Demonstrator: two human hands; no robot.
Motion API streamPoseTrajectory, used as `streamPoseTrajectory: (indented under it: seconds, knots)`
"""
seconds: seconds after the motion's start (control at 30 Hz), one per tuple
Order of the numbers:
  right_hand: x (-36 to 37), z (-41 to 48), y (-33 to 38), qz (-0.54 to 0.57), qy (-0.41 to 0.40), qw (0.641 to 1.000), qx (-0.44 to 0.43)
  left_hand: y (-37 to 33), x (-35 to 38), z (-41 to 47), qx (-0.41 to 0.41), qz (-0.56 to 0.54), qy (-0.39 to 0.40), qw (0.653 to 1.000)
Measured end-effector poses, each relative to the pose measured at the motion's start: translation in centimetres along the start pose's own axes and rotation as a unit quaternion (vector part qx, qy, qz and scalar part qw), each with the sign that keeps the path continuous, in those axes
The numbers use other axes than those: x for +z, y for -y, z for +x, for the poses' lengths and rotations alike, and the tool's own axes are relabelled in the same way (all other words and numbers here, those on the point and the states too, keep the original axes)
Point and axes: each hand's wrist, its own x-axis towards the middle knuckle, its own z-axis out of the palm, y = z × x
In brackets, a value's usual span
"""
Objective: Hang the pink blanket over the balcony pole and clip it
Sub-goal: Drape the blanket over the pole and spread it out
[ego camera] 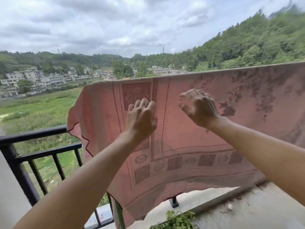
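Both arms reaching up at frame centre, before hanging pink blanket (247,103). Right hand (198,108) fingers spreading, bent, gripping nothing. Left hand (141,116) fingers curling inward; cannot tell whether gripping cloth.

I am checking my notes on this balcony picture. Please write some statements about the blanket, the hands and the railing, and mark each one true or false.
1. The pink blanket already hangs draped from its top edge. True.
2. A clip sits on the blanket's top edge. False: no clip shows anywhere.
3. A black railing stands left of the blanket. True.
4. The right hand holds a clip. False: its loosely curled fingers hold nothing.
5. The left hand and the right hand are both raised before the blanket. True.
6. The sky is clear blue. False: it is cloudy.
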Motion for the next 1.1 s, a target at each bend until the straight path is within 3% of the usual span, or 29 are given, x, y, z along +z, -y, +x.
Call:
streamPoseTrajectory:
  seconds: [0.27, 0.4, 0.93, 1.1]
  knots:
    - [-2.6, -13.5, -14.5, -0.102, 0.156, 0.974, 0.126, -13.6, 10.7, -2.0, 0.017, -0.03, 0.166, 0.986]
    - [-4.4, -18.5, -21.0, -0.135, 0.194, 0.955, 0.179, -20.1, 16.3, -1.2, 0.05, -0.052, 0.217, 0.974]
    - [-7.2, -26.5, -49.2, -0.243, 0.256, 0.879, 0.321, -46.3, 39.7, 10.9, 0.214, -0.146, 0.298, 0.919]
    - [-10.6, -30.5, -58.8, -0.28, 0.263, 0.834, 0.396, -57.8, 45.3, 13.6, 0.276, -0.193, 0.312, 0.888]
